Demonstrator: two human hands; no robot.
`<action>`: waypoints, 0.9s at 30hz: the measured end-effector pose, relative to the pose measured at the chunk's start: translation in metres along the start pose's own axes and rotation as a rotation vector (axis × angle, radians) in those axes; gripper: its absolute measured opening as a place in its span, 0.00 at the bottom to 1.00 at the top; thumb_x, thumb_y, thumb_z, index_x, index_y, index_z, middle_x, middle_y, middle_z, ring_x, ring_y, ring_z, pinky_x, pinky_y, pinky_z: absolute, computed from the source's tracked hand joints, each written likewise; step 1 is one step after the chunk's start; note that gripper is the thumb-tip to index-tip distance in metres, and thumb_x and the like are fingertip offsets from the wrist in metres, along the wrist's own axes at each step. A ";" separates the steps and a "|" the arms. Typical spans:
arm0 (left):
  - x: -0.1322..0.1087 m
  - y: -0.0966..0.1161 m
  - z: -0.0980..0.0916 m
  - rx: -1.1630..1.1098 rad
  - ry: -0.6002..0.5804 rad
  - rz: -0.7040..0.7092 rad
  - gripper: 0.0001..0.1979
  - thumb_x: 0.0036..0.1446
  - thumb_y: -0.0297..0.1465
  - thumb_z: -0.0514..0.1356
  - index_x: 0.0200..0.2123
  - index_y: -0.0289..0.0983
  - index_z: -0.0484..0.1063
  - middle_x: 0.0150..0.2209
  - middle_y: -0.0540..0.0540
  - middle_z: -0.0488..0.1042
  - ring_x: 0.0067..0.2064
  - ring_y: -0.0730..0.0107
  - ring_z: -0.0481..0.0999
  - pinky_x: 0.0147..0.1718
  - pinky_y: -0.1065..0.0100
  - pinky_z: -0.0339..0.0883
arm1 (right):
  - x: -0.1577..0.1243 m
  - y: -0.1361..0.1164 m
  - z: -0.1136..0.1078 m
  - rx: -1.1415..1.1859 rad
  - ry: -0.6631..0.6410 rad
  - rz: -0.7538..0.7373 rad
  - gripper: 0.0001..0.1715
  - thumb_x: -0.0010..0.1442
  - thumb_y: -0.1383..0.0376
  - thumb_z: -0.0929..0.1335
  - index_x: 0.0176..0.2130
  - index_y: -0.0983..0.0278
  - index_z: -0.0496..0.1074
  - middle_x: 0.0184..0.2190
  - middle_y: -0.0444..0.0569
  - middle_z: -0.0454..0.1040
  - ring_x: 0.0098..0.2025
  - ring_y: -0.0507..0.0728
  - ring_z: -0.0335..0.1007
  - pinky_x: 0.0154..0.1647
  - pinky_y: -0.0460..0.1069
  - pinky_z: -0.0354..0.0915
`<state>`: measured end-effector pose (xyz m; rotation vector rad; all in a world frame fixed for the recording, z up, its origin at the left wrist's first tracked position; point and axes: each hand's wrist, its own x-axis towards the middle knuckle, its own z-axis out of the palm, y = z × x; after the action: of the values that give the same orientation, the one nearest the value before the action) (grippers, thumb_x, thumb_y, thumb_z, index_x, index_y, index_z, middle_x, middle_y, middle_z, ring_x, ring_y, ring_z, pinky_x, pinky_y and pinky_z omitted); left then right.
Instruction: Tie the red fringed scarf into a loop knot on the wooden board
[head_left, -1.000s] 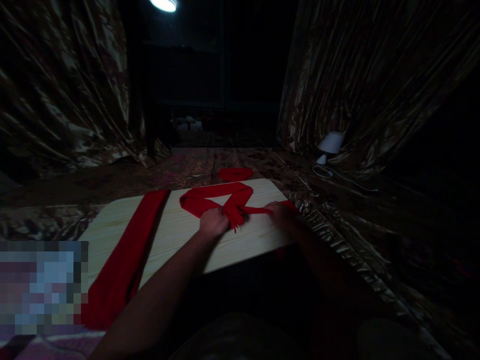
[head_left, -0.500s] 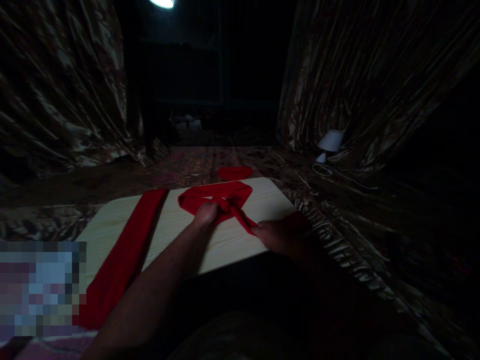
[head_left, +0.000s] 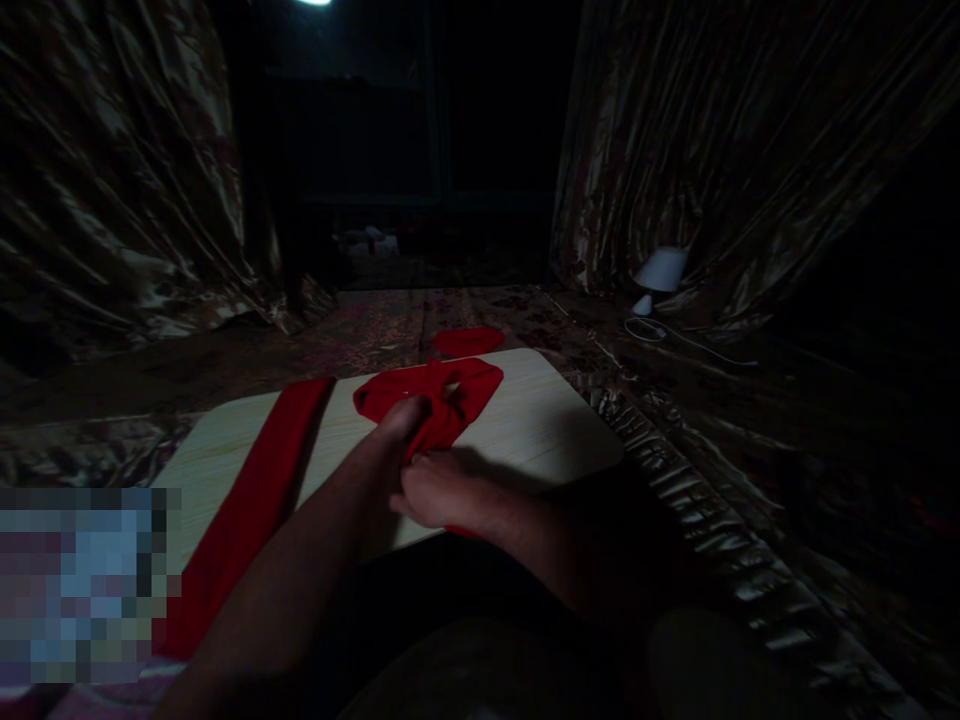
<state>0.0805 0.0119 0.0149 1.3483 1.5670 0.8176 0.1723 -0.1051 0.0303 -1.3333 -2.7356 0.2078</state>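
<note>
A red scarf (head_left: 480,385) lies in a loop on the pale wooden board, with its cloth crossed at the near side. My left hand (head_left: 405,418) is closed on the cloth at the left of that crossing. Just below it, my right hand (head_left: 436,488) grips a stretch of the same scarf, pulled toward me. A bit of red shows under the right wrist. The fingertips of both hands are mostly hidden. Left of my hands, a long folded red cloth strip (head_left: 262,480) runs over the board toward me.
The pale board (head_left: 555,400) is a low tabletop with rounded corners. Beyond its far edge lies another red cloth (head_left: 469,341) on the patterned carpet (head_left: 390,320). A small white lamp (head_left: 662,270) with a cord stands at the right, near long curtains (head_left: 637,130). The room is dark.
My right hand has moved left and toward me, drawing the scarf's end from the right side to below the crossing. My left hand has shifted slightly left.
</note>
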 end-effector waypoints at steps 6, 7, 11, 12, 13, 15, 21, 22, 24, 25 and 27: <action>-0.002 0.002 -0.002 -0.112 -0.026 -0.038 0.12 0.54 0.39 0.56 0.27 0.37 0.70 0.24 0.46 0.74 0.23 0.69 0.70 0.21 0.70 0.63 | -0.001 0.033 -0.016 0.284 0.074 0.044 0.13 0.63 0.70 0.64 0.33 0.63 0.78 0.35 0.49 0.81 0.36 0.55 0.75 0.41 0.47 0.66; -0.002 0.002 -0.002 -0.123 -0.032 -0.045 0.12 0.54 0.39 0.56 0.27 0.37 0.70 0.23 0.47 0.73 0.22 0.69 0.69 0.20 0.70 0.62 | -0.003 0.041 -0.015 0.334 0.158 0.139 0.11 0.62 0.70 0.65 0.33 0.63 0.77 0.34 0.47 0.80 0.35 0.54 0.74 0.40 0.46 0.66; -0.002 0.000 -0.001 -0.156 -0.068 -0.081 0.12 0.54 0.40 0.56 0.26 0.38 0.68 0.19 0.50 0.67 0.18 0.71 0.63 0.17 0.69 0.56 | 0.001 0.071 -0.009 0.478 0.542 0.425 0.02 0.58 0.69 0.69 0.35 0.64 0.75 0.34 0.48 0.78 0.37 0.54 0.73 0.42 0.47 0.67; -0.002 0.000 0.000 -0.163 -0.073 -0.087 0.13 0.55 0.40 0.56 0.26 0.38 0.68 0.18 0.50 0.66 0.17 0.71 0.62 0.17 0.69 0.55 | 0.004 0.078 -0.008 0.532 0.597 0.457 0.06 0.57 0.69 0.70 0.38 0.64 0.75 0.36 0.48 0.78 0.38 0.55 0.73 0.44 0.48 0.68; -0.002 0.000 0.000 -0.170 -0.073 -0.090 0.13 0.55 0.40 0.55 0.27 0.38 0.68 0.18 0.50 0.66 0.17 0.72 0.62 0.17 0.69 0.54 | 0.008 0.084 -0.006 0.596 0.619 0.471 0.11 0.56 0.69 0.70 0.42 0.64 0.74 0.37 0.48 0.78 0.38 0.55 0.73 0.44 0.49 0.69; -0.004 0.001 0.001 -0.183 -0.067 -0.089 0.13 0.55 0.40 0.55 0.28 0.37 0.69 0.20 0.50 0.68 0.18 0.72 0.63 0.18 0.69 0.54 | 0.014 0.093 -0.005 0.725 0.567 0.468 0.22 0.55 0.72 0.70 0.51 0.64 0.72 0.37 0.47 0.78 0.38 0.55 0.74 0.44 0.50 0.70; -0.005 -0.001 -0.001 -0.196 -0.048 -0.089 0.13 0.54 0.42 0.57 0.29 0.37 0.71 0.21 0.49 0.69 0.17 0.72 0.63 0.17 0.69 0.52 | 0.014 0.097 -0.005 0.762 0.264 0.360 0.38 0.51 0.76 0.70 0.61 0.65 0.67 0.33 0.45 0.78 0.32 0.54 0.74 0.41 0.49 0.71; -0.004 -0.001 -0.001 -0.195 -0.046 -0.090 0.14 0.54 0.42 0.57 0.29 0.37 0.70 0.21 0.49 0.69 0.18 0.71 0.63 0.17 0.69 0.53 | 0.014 0.096 -0.005 0.727 0.257 0.352 0.38 0.50 0.76 0.71 0.60 0.65 0.68 0.34 0.45 0.79 0.33 0.54 0.75 0.42 0.49 0.71; -0.003 -0.003 0.001 -0.192 -0.033 -0.083 0.14 0.54 0.41 0.56 0.29 0.37 0.71 0.20 0.49 0.69 0.19 0.69 0.66 0.18 0.68 0.58 | 0.014 0.095 -0.002 0.658 0.282 0.329 0.38 0.49 0.74 0.73 0.58 0.64 0.69 0.37 0.46 0.79 0.36 0.55 0.75 0.43 0.49 0.71; -0.003 -0.003 0.002 -0.188 -0.020 -0.073 0.14 0.55 0.41 0.56 0.29 0.36 0.71 0.21 0.48 0.70 0.19 0.69 0.68 0.19 0.68 0.60 | 0.016 0.094 0.000 0.629 0.308 0.311 0.38 0.48 0.73 0.74 0.58 0.63 0.69 0.40 0.47 0.79 0.39 0.56 0.76 0.45 0.49 0.71; -0.004 -0.004 0.003 -0.174 0.018 -0.043 0.14 0.55 0.40 0.55 0.30 0.35 0.73 0.23 0.46 0.73 0.22 0.67 0.71 0.21 0.68 0.64 | 0.020 0.095 0.005 0.582 0.378 0.278 0.39 0.46 0.70 0.76 0.57 0.64 0.69 0.47 0.51 0.78 0.47 0.58 0.74 0.50 0.51 0.69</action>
<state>0.0820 0.0070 0.0112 1.1811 1.4967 0.9198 0.2332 -0.0318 0.0108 -1.3853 -1.9601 0.6398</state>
